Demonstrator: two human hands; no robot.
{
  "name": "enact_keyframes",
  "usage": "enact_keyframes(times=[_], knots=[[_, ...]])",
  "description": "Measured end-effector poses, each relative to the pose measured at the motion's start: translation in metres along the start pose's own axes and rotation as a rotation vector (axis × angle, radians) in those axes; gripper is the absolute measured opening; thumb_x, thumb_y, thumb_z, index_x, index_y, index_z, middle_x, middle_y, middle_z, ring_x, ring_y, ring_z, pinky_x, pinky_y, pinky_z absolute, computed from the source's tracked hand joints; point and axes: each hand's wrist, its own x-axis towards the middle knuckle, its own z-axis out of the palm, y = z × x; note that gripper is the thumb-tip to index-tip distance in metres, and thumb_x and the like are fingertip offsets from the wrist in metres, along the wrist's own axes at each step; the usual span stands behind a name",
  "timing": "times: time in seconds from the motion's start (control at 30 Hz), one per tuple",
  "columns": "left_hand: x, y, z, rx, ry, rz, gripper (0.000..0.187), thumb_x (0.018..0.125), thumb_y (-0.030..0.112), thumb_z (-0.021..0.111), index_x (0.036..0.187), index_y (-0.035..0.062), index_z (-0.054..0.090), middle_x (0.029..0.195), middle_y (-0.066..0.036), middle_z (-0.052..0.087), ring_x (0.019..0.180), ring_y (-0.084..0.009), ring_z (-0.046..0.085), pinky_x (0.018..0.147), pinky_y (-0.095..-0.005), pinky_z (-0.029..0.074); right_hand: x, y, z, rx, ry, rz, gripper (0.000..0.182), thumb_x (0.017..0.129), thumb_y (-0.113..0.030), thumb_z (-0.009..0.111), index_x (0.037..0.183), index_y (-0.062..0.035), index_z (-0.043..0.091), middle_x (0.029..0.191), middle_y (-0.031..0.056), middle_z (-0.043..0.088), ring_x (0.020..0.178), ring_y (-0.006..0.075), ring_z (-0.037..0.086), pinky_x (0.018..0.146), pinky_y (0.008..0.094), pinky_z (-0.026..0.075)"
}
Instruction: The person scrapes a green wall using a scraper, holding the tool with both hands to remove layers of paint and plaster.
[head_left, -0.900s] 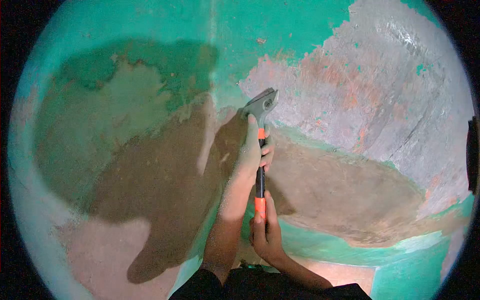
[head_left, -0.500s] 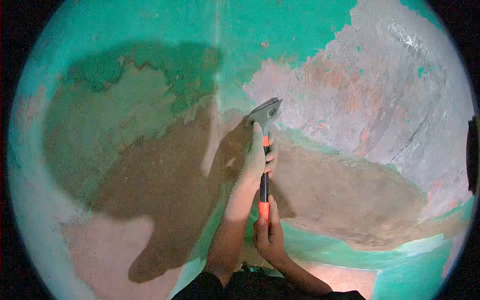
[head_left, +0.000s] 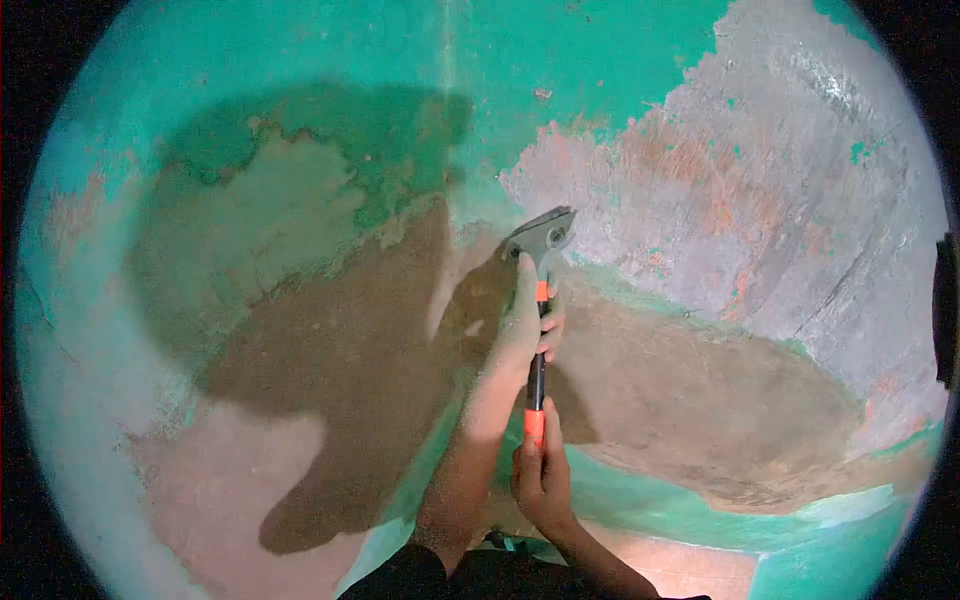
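Note:
A scraper [head_left: 537, 378] with a grey head and a long black and orange handle stands almost upright before the wall. My left hand [head_left: 522, 325] is wrapped round the upper handle, its thumb lying up against the scraper head [head_left: 543, 233]. Lower down, my right hand [head_left: 541, 482] grips the orange end of the handle. The head is at the lower border of a patch of bare plaster [head_left: 680, 200]; whether its blade touches the wall cannot be made out.
Green paint [head_left: 590, 60] covers the upper wall, which has a vertical corner line near the middle. Brownish bare patches [head_left: 690, 390] spread below and to the left. A large shadow [head_left: 330, 330] falls across the left side. A dark object [head_left: 944, 310] shows at the right edge.
The scraper and both hands have moved slightly down against the wall. The whole view has shifted a little, so the wall appears further right. Both hands keep their hold.

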Motion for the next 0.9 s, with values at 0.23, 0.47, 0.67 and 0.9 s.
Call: enact_keyframes(times=[0.23, 0.47, 0.67, 0.9], knots=[[0.005, 0.002, -0.002, 0.049, 0.016, 0.002, 0.059, 0.094, 0.072, 0.031, 0.091, 0.0153, 0.045, 0.054, 0.007, 0.033, 0.037, -0.0063, 0.028, 0.037, -0.0250, 0.028, 0.003, 0.003, 0.002, 0.034, 0.007, 0.045, 0.058, 0.105, -0.021, 0.038, 0.154, -0.0027, 0.012, 0.068, -0.0022, 0.042, 0.055, 0.0059, 0.040, 0.050, 0.0225, 0.036], [0.005, 0.001, -0.004, 0.022, -0.020, 0.017, 0.059, 0.094, 0.072, 0.031, 0.088, 0.0154, 0.044, 0.055, 0.007, 0.032, 0.036, -0.0067, 0.027, 0.037, -0.0247, 0.028, 0.006, 0.002, 0.002, 0.043, 0.002, 0.051, 0.059, 0.105, -0.020, 0.038, 0.155, -0.0055, 0.010, 0.068, -0.0022, 0.043, 0.053, 0.0053, 0.039, 0.048, 0.0214, 0.035], [0.012, -0.015, -0.010, 0.046, -0.057, 0.032, 0.059, 0.094, 0.073, 0.029, 0.088, 0.0165, 0.044, 0.055, 0.007, 0.033, 0.036, -0.0066, 0.028, 0.037, -0.0248, 0.028, 0.004, 0.004, -0.004, 0.022, 0.013, 0.102, 0.056, 0.101, -0.011, 0.039, 0.152, -0.0005, 0.019, 0.078, 0.0022, 0.051, 0.064, 0.0096, 0.047, 0.056, 0.0261, 0.041], [0.009, -0.018, -0.009, 0.033, -0.012, 0.029, 0.058, 0.094, 0.071, 0.032, 0.090, 0.0157, 0.049, 0.053, 0.006, 0.035, 0.036, -0.0066, 0.029, 0.037, -0.0245, 0.028, 0.003, 0.031, 0.001, -0.040, 0.016, 0.032, 0.059, 0.104, -0.017, 0.037, 0.155, -0.0085, 0.010, 0.069, -0.0022, 0.044, 0.053, 0.0052, 0.041, 0.047, 0.0212, 0.036]])
